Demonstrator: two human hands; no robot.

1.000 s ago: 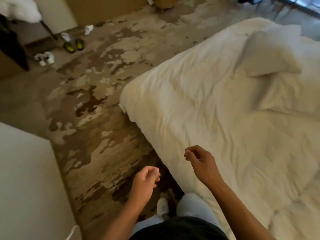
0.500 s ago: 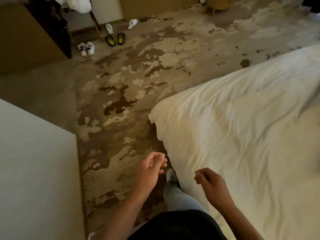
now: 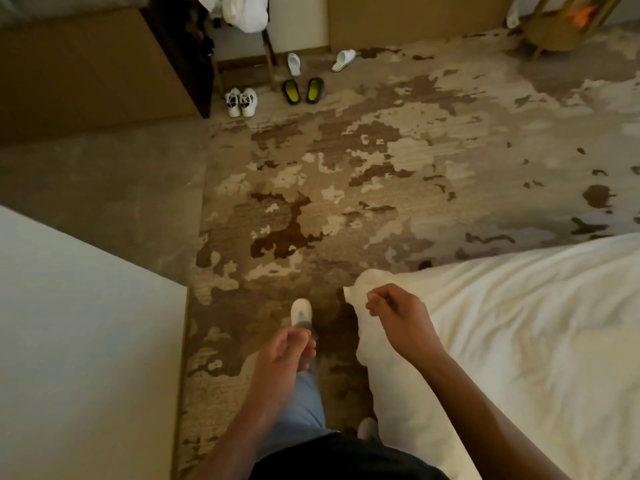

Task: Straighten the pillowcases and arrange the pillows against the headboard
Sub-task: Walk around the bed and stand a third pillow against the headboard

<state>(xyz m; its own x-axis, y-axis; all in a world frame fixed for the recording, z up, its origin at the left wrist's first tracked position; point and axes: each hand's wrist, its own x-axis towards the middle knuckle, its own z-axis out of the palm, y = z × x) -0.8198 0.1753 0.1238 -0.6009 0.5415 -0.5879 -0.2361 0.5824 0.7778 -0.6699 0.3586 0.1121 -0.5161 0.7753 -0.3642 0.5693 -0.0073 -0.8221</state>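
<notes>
Pillows: none in view; where they and the headboard lie cannot be told from here.
Bed: a white rumpled duvet (image 3: 519, 323) covers it, its corner just beyond the right grip.
Right grip: the right hand (image 3: 401, 317) hangs over the duvet corner, fingers loosely curled, holding nothing.
Left grip: the left hand (image 3: 284, 355) hangs above the patterned brown-and-cream carpet (image 3: 346, 168), fingers relaxed, empty.
Beside the left grip: a pale flat-topped block of furniture (image 3: 69, 341), close by.
Far beyond both grips: white trainers (image 3: 241, 102), black-and-yellow sandals (image 3: 303, 90), white slippers (image 3: 320, 62).
Risk: I judge the narrow gap between bed and furniture invites a knocked shin; scattered shoes could trip a walker heading that way.
Writing: no readable brand or label; trainer markings are too small.
</notes>
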